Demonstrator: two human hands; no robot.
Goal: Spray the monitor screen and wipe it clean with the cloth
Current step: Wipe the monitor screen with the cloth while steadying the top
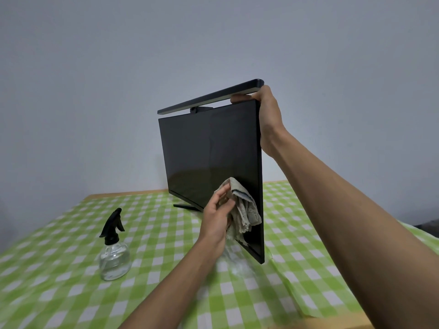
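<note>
A black monitor [204, 153] stands on the table, seen at a slant, its dark screen facing left. A black light bar [213, 97] sits along its top edge. My right hand [267, 115] grips the monitor's upper right corner, thumb on the front just under the bar. My left hand [217, 216] holds a crumpled grey cloth [244, 207] against the lower right part of the screen. A clear glass spray bottle [114, 252] with a black trigger head stands upright on the table to the left, apart from both hands.
A green and white checked tablecloth [71, 281] covers the wooden table, whose edge shows at the back [123, 193] and lower right. The monitor's thin black foot [187, 206] reaches left on the cloth. A plain grey wall rises behind.
</note>
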